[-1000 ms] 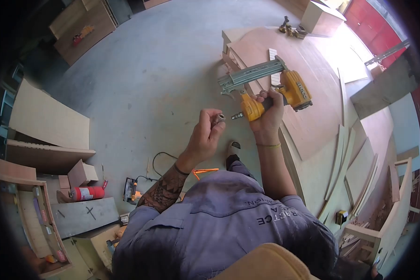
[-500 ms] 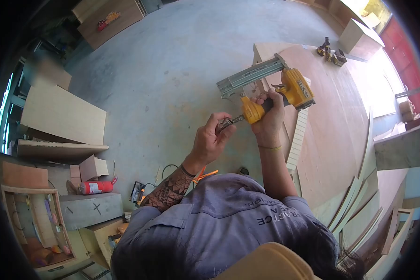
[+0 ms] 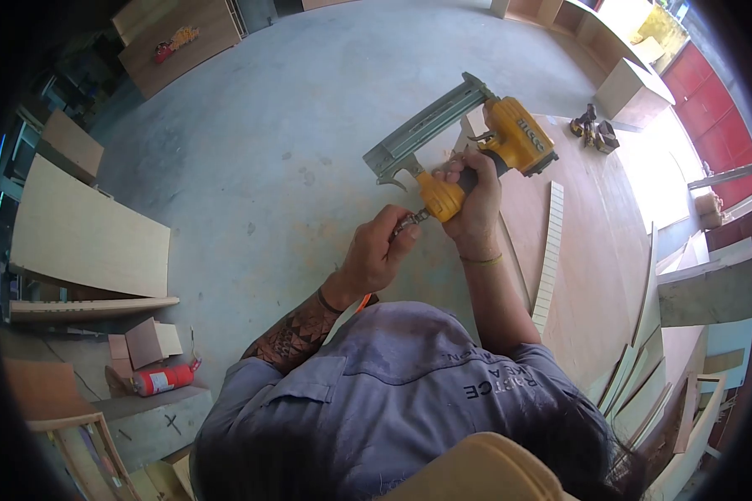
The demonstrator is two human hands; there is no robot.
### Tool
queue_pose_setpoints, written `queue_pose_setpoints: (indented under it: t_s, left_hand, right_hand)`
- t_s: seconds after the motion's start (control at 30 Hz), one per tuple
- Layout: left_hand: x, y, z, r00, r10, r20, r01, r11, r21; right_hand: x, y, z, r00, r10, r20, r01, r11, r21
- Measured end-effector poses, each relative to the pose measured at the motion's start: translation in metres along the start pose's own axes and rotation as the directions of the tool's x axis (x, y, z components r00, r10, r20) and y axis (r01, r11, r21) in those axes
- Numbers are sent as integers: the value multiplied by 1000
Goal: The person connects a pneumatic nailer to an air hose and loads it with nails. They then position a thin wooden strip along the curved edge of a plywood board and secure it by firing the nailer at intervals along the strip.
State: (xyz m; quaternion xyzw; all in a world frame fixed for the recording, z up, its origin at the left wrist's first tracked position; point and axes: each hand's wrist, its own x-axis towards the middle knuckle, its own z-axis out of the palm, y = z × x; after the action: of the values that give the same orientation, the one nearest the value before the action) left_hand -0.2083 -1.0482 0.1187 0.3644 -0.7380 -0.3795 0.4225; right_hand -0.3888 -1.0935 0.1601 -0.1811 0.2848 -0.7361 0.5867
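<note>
A yellow and grey nail gun [image 3: 518,138] is held up in front of my chest, its long metal magazine pointing left. The fingers of my right hand [image 3: 478,204] wrap around its black grip. At the butt of the handle, my left hand [image 3: 378,249] is closed on a metal air hose coupler [image 3: 403,224], which meets the fitting there. Most of the coupler is hidden by the fingers. Below my left wrist a bit of orange hose [image 3: 363,302] shows.
On the right lies a large plywood sheet [image 3: 589,225] with a slatted strip [image 3: 548,250] on it. Cordless drills [image 3: 591,129] stand at its far end. Plywood panels [image 3: 92,230] and a red fire extinguisher [image 3: 165,379] are at left. Wood offcuts [image 3: 639,376] lean at lower right.
The nail gun and both hands have shifted slightly left, and the gun's head sits a little higher. My left fingers have closed further over the coupler. The view has moved forward over the floor.
</note>
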Motion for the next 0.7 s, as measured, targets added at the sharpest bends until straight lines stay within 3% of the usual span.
queue_pose_setpoints:
  t_s: [0.1,0.13,0.17,0.23,0.3,0.37,0.4,0.43,0.47,0.6,0.7]
  left_hand:
    - [36,-7,-14,1000,1,-1,-1,997,-75]
    - [45,-11,-17,986,-155,65,168,930,-327]
    - [54,-14,-16,942,-290,169,335,772,-540]
    - [70,-9,-28,928,-300,222,373,699,-610]
    - [78,-14,-37,911,-307,274,410,620,-668]
    - [90,-27,-37,954,-240,179,300,781,-547]
    - [95,-33,-33,954,-247,172,301,781,-548]
    - [98,-38,-33,995,-94,30,98,960,-262]
    - [102,-41,-32,994,99,-52,-94,992,78]
    - [107,-44,-33,992,101,-76,-86,981,173]
    - [108,-49,-33,999,23,-30,-22,998,51]
  right_hand:
    - [38,4,21,994,-66,84,64,998,17]
    - [46,5,28,994,-71,88,70,997,11]
    - [52,5,32,992,-78,99,82,996,-31]
    - [64,5,45,989,-91,119,100,992,-72]
    - [76,9,54,983,-35,178,34,999,9]
    - [89,14,54,983,-50,177,53,998,-16]
    - [96,16,49,985,-62,163,68,997,-35]
    - [99,20,50,983,-57,174,64,997,-35]
    - [100,22,49,993,-44,108,52,996,-75]
    - [106,28,48,999,-28,23,29,997,-76]
    - [110,28,47,998,-56,19,58,994,-93]
